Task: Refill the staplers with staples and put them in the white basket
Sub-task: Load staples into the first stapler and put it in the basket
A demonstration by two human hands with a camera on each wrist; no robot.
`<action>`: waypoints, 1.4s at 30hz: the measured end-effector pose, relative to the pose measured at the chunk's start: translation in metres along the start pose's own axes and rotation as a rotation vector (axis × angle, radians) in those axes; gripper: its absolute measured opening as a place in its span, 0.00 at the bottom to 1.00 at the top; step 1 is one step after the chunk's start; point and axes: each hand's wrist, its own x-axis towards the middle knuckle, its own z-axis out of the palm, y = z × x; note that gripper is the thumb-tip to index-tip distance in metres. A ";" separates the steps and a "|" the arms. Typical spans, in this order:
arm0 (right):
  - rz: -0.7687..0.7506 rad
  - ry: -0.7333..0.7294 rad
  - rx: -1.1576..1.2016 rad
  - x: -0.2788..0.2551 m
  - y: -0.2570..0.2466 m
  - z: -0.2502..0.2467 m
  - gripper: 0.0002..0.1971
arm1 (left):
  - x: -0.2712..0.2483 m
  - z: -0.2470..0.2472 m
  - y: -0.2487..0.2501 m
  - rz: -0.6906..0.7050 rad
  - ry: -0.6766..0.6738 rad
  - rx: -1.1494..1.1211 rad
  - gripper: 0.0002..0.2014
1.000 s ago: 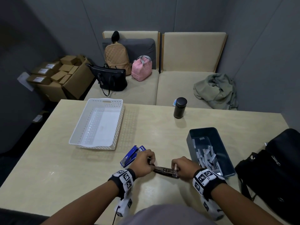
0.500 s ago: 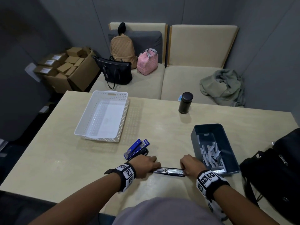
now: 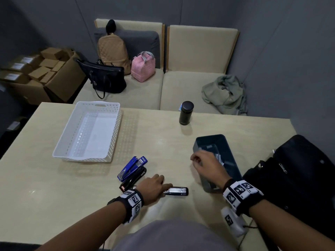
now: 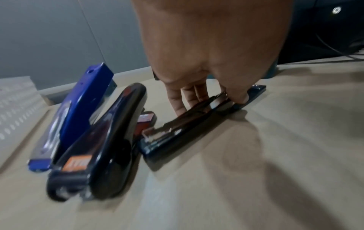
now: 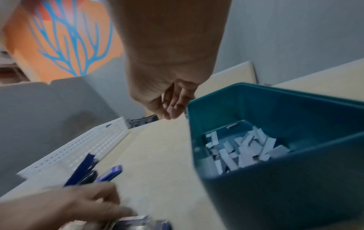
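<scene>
A black stapler (image 3: 176, 191) (image 4: 197, 121) lies opened flat at the table's near edge, its metal magazine facing up. My left hand (image 3: 165, 187) (image 4: 210, 101) pinches that magazine between thumb and fingers. A blue stapler (image 3: 132, 168) (image 4: 78, 109) and another black stapler (image 3: 135, 179) (image 4: 110, 137) lie together just left of it. My right hand (image 3: 196, 161) (image 5: 171, 112) hovers at the near-left corner of the teal bin (image 3: 208, 138) (image 5: 275, 96), fingers loosely curled, holding nothing. Staple strips (image 3: 219, 157) (image 5: 242, 149) lie loose in the bin. The white basket (image 3: 63, 153) stands empty at the far left.
A black bottle (image 3: 185, 113) stands at the table's far edge. A black bag (image 3: 293, 182) sits against the bin's right side. Beyond the table is a beige sofa (image 3: 181, 87) with bags and a green cloth (image 3: 224, 95).
My right hand has let go of the opened stapler and moved up and right to the teal bin. My left hand stays on the stapler.
</scene>
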 end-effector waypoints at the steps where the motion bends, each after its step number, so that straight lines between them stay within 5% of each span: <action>1: 0.013 0.058 0.019 0.003 0.006 -0.007 0.06 | -0.001 0.005 -0.002 0.013 -0.006 0.007 0.20; 5: 0.182 0.170 -0.006 0.015 0.043 -0.024 0.07 | -0.004 0.014 -0.007 -0.036 0.017 -0.017 0.23; 10: 0.444 -0.196 -0.242 0.018 0.063 -0.012 0.05 | -0.007 0.009 -0.010 -0.094 0.007 -0.096 0.23; 16: 0.454 -0.293 -0.429 0.016 0.066 0.015 0.10 | -0.011 0.007 -0.015 -0.134 -0.046 -0.126 0.21; 21: 0.392 -0.172 -0.446 0.016 0.058 0.014 0.08 | -0.017 0.009 -0.018 -0.139 -0.044 -0.120 0.21; 30: 0.258 0.260 0.115 0.039 0.021 -0.034 0.12 | -0.014 0.009 -0.016 -0.149 -0.023 -0.127 0.20; 37: 0.206 -0.045 0.539 0.038 -0.030 -0.014 0.08 | -0.015 0.015 -0.017 -0.166 0.007 -0.126 0.20; 42: 0.096 -0.314 0.291 0.019 -0.035 0.030 0.09 | -0.017 0.016 -0.016 -0.171 0.002 -0.106 0.20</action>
